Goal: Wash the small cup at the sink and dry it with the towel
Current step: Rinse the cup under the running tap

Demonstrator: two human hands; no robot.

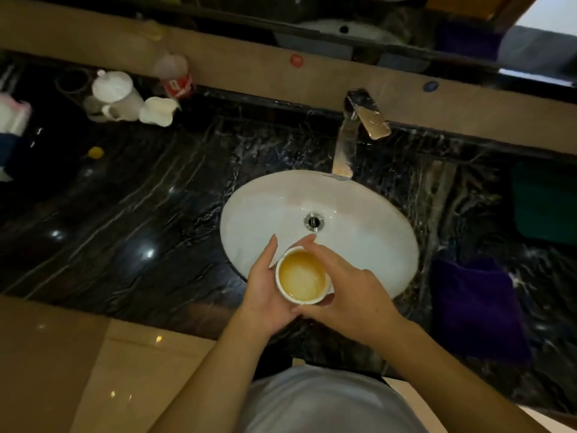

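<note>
dark marble counter point(156, 214); left hand point(265, 295) and right hand point(346, 289) both grasping cup point(302, 275) over sink point(359, 245), likely to catch spill.

The person wears a plain light grey short-sleeved top point(324, 401); both forearms are bare, with no visible rings, watch or bracelets on the hands.

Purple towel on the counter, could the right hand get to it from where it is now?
Probably yes. The towel lies on the counter right of the sink, on the right hand's own side, with nothing between them. But both hands hold the cup, so the right hand must let go first; the left hand could keep it.
</note>
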